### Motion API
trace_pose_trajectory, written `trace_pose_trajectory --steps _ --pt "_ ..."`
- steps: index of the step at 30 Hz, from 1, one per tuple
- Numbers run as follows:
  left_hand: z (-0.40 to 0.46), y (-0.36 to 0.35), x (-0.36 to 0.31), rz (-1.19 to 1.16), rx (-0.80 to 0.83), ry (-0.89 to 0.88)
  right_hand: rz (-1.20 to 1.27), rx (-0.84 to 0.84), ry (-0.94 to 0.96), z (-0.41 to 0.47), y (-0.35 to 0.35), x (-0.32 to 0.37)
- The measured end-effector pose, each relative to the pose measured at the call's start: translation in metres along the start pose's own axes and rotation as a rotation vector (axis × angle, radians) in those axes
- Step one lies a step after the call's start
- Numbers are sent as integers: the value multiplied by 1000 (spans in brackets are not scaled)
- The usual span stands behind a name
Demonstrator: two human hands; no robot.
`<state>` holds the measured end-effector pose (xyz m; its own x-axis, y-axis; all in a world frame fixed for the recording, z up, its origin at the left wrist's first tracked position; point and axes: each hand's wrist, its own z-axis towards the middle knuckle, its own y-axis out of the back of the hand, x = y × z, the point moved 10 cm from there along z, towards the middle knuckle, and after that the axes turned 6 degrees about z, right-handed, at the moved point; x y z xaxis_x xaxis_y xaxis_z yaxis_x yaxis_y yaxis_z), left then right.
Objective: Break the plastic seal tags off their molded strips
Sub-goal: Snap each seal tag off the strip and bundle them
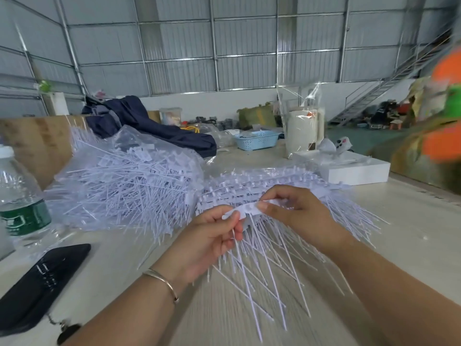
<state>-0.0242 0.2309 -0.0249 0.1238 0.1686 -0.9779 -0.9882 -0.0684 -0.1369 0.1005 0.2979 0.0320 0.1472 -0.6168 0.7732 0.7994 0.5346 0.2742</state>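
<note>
Above table (129, 265), strip (249, 208) pinched between left hand (212, 236), right hand (296, 208)

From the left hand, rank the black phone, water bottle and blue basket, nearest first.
From the left hand:
1. Black phone, lower left on the table.
2. Water bottle, far left edge.
3. Blue basket, back of the table, right of centre.
</note>
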Motion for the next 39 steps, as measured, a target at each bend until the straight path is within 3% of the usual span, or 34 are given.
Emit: trace_pose_trajectory --steps 6,11,17,22,25,29,32,39 --pt "-5 -27 4 -177 230 67 260 177 -106 -6 -25 0" --pt "-5 -29 14 -204 219 135 292 221 -108 -10 -39 6" --pt "0 -12 10 -317 117 158 -64 -50 15 -4 -2 12" --pt "5 13 6 -170 -88 85 -465 -97 260 -3 7 34" --pt "4 20 2 -57 -148 42 -505 -126 322 -5 11 41" --pt "4 25 -4 95 -162 20 -452 -95 265 -4 14 37" --pt "2 24 -1 207 -91 91 -428 2 204 -3 6 33" --pt "-10 -1 22 278 275 328 -422 126 181 -5 -15 34"
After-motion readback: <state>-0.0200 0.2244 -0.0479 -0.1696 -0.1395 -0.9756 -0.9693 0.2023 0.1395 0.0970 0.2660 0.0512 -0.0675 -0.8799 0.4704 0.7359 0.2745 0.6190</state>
